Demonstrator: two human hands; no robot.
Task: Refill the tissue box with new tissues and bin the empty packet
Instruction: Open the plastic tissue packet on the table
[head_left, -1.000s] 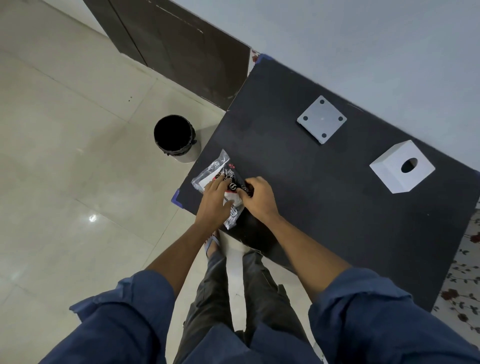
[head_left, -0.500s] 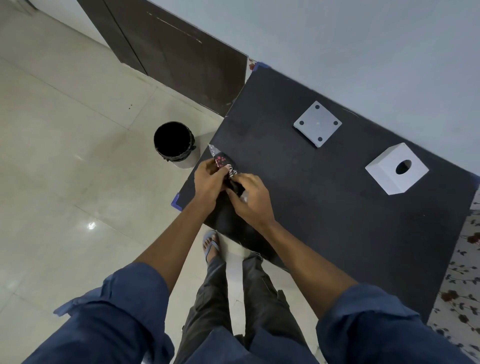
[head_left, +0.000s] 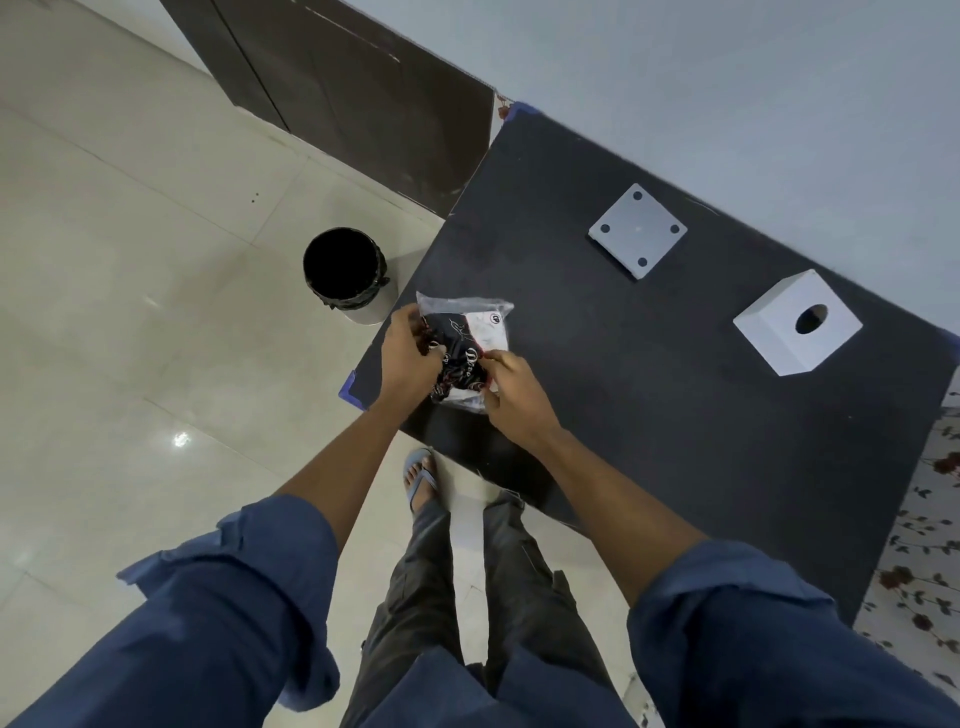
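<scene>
A clear plastic tissue packet (head_left: 470, 340) with black and white print is held over the near left corner of the black table (head_left: 649, 395). My left hand (head_left: 410, 358) grips its left side and my right hand (head_left: 511, 389) pinches its lower right edge. A white cube-shaped tissue box (head_left: 797, 322) with a round hole stands at the right of the table, apart from both hands. Its flat white base plate (head_left: 638, 231), with dark dots at the corners, lies separately toward the back.
A round bin with a black liner (head_left: 345, 273) stands on the tiled floor just left of the table's corner. A dark wooden door (head_left: 332, 88) is behind it. A grey wall runs along the table's far edge. My legs and a sandalled foot are below.
The packet has been lifted and turned between both hands, so more of its clear wrapper and white contents now shows above my fingers. The tissue box and base plate have not moved.
</scene>
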